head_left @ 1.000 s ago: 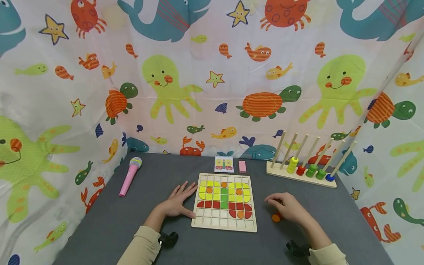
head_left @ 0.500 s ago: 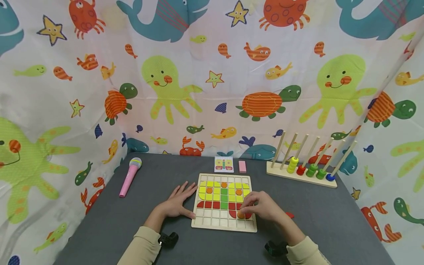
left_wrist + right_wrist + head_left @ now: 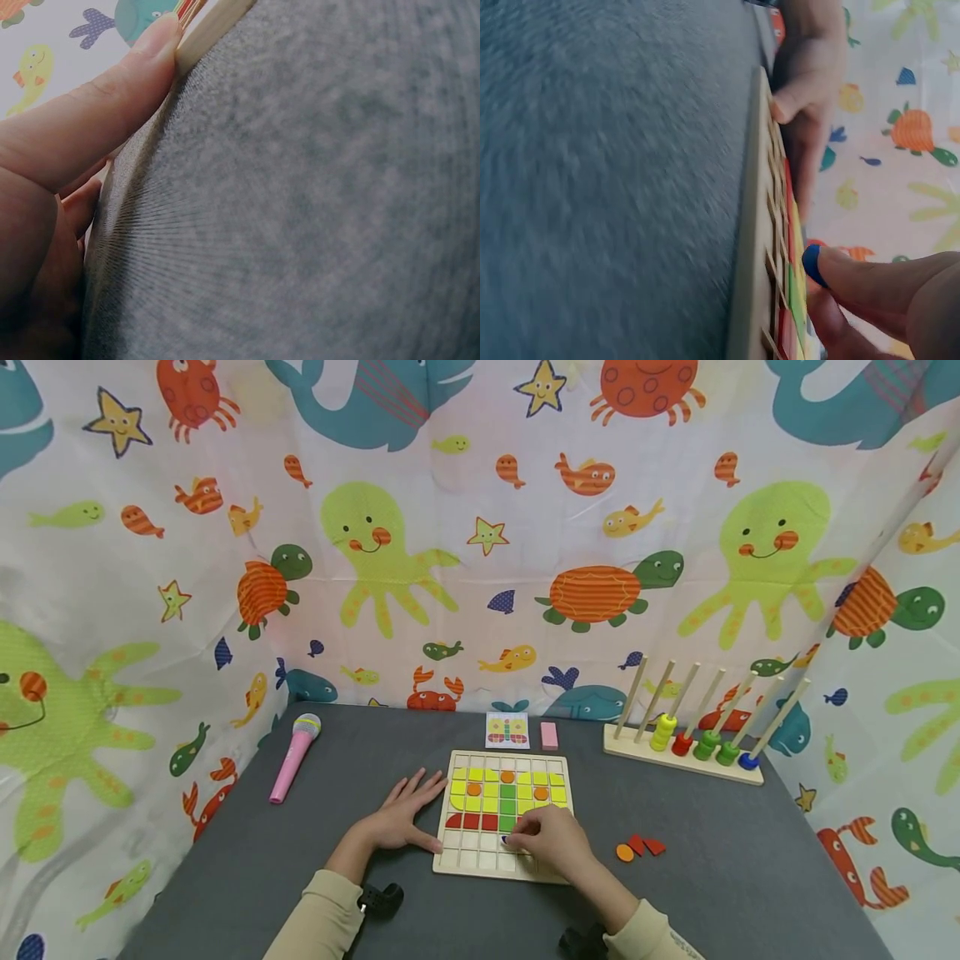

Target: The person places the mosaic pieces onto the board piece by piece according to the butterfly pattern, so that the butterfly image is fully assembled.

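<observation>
My right hand (image 3: 551,839) is over the lower right part of the wooden grid board (image 3: 480,863). Its thumb and fingertips pinch a small blue tile (image 3: 812,264), just below the green column of the board; in the head view only a dark edge of it shows. The board carries yellow, green, red and orange tiles in a pattern, and the hand hides its lower right red ones. With fingers spread, my left hand (image 3: 405,820) rests on the table at the board's left side. Its thumb (image 3: 142,64) touches the board's edge (image 3: 210,37).
Right of the board lie an orange disc (image 3: 625,853) and two red pieces (image 3: 654,847). Behind it are a pattern card (image 3: 507,730) and a pink block (image 3: 549,736). A pink microphone (image 3: 292,764) lies left; a peg counting stand (image 3: 682,756) stands back right.
My right hand has moved left from beside the loose pieces, across the board's right side, to its lower middle. The loose orange and red pieces are uncovered now. My left hand has stayed put.
</observation>
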`<state>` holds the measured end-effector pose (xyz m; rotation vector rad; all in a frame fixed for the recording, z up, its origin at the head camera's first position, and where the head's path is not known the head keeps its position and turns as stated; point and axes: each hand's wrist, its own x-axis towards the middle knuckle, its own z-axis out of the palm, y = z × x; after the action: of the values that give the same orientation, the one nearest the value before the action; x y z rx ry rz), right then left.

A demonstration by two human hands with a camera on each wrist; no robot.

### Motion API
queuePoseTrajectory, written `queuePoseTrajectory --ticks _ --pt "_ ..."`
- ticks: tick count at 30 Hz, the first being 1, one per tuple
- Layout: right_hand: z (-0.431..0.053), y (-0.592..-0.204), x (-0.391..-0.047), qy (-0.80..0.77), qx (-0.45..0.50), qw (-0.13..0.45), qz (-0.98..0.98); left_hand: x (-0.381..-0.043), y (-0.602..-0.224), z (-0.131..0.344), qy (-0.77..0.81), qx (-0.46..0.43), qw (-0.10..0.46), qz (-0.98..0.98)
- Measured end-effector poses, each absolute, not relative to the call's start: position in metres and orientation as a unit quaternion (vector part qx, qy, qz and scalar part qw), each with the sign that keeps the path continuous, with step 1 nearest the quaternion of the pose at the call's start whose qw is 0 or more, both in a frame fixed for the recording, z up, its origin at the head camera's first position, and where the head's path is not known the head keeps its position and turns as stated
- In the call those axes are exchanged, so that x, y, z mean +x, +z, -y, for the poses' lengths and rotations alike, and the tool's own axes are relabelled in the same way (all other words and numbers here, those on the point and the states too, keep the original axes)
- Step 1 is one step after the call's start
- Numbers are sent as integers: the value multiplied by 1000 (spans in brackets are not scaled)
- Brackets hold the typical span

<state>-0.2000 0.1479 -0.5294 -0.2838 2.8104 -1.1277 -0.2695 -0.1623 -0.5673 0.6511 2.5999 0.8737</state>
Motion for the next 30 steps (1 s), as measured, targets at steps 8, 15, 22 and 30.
queuePoseTrajectory --ticks 8,15,22,30 --pt "-137 -534 -205 -344 -68 57 -935 -268 -568 163 311 230 161 -908" --pt "-136 -535 -213 -354 -5 27 -935 -268 -570 163 308 234 165 -907" --pt "-137 -537 -215 -339 -32 29 -940 -268 -566 163 309 237 162 -907" --pt "-146 -531 -218 -359 0 17 -933 -269 -565 162 309 231 162 -908"
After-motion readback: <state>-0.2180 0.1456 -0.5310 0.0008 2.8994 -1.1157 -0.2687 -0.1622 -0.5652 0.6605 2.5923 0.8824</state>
